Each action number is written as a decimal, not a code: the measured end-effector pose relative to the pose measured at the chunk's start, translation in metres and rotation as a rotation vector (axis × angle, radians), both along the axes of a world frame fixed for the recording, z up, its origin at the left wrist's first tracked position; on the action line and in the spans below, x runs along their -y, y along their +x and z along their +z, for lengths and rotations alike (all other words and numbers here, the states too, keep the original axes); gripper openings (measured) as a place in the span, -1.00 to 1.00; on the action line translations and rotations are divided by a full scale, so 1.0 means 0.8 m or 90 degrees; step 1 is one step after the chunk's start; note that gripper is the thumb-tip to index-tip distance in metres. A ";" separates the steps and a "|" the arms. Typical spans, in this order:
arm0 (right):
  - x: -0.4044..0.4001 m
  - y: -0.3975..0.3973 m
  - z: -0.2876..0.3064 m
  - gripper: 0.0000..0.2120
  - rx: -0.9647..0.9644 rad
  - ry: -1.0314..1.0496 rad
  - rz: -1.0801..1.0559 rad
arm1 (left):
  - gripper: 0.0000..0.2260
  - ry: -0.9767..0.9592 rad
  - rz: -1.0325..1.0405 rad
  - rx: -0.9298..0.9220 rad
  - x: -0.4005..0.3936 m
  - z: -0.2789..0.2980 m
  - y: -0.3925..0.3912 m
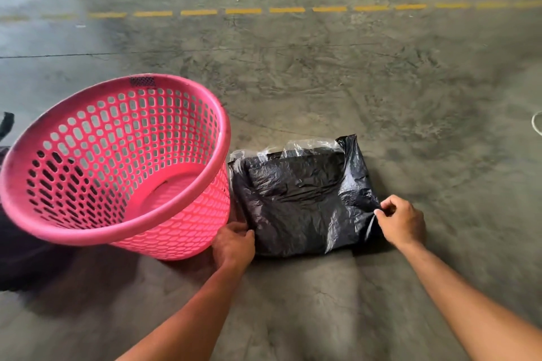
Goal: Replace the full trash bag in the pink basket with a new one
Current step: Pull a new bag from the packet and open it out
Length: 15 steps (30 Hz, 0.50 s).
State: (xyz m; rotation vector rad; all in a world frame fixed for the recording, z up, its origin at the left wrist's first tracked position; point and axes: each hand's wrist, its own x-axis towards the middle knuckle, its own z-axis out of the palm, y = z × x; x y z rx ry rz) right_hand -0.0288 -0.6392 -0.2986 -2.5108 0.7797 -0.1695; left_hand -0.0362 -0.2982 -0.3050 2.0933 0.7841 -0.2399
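Note:
The pink basket (117,231) stands on the concrete floor at the left, with nothing inside it. Right beside it lies a pack of folded black trash bags (302,199) in a clear wrapper, its top edge open. My left hand (233,245) rests on the pack's near left corner, fingers curled on the plastic. My right hand (401,221) pinches the black plastic at the pack's right edge between thumb and fingers. A dark bag (17,258), partly hidden behind the basket, shows at the far left edge.
Bare grey concrete floor (322,82) stretches ahead, crossed by a dashed yellow line (243,11). A white loop of cord (537,123) lies at the right edge.

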 end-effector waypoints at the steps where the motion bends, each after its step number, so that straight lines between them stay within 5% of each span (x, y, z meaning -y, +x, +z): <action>1: -0.001 -0.003 0.009 -0.89 0.033 -0.013 0.013 | -0.83 -0.004 -0.023 0.043 0.004 0.007 0.001; 6: 0.004 0.002 0.073 -0.90 0.169 0.011 0.045 | -0.97 -0.051 -0.173 0.283 0.031 0.064 0.015; 11: 0.003 0.022 0.176 -0.84 0.284 0.109 0.096 | -0.89 -0.281 -0.272 0.393 0.061 0.156 0.043; 15: -0.014 0.045 0.266 -0.89 0.413 0.325 0.075 | -0.93 -0.543 -0.258 0.382 0.071 0.259 0.067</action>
